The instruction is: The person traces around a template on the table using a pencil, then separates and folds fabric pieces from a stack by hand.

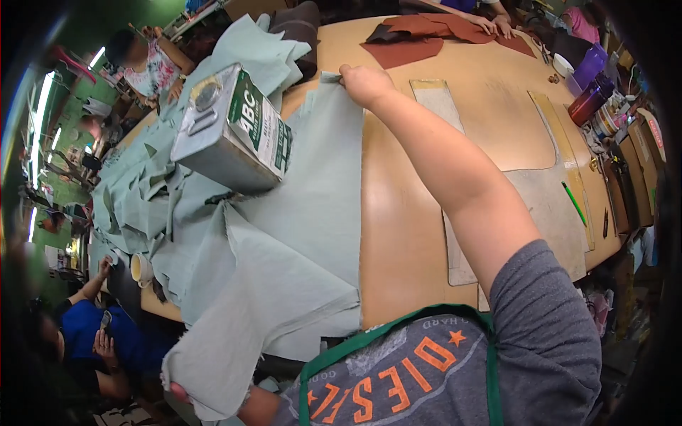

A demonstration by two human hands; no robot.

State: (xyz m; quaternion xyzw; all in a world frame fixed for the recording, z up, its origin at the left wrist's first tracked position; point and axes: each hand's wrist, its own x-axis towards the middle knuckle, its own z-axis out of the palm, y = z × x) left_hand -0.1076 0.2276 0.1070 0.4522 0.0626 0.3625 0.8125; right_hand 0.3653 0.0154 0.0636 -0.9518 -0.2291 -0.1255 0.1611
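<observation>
Pale green-grey cloth (309,170) lies in layers on the wooden table, its straight right edge running toward my body. At the far corner of that cloth, my right hand (349,77) pinches the edge with its arm stretched out. My left hand (181,392), low at the left and mostly covered by fabric, grips a folded-over flap (220,341) that hangs past the near table edge. A metal can with a green and white label (234,131) stands on the cloth between my hands, nearer the far side.
Crumpled green-grey pieces (138,202) spread to the left. Flat grey templates (543,206) with a green pencil (574,203) lie right. Red-brown pieces (405,51) are at the far side, under another person's hands. Other people sit left. A cup (141,268) stands at the left edge.
</observation>
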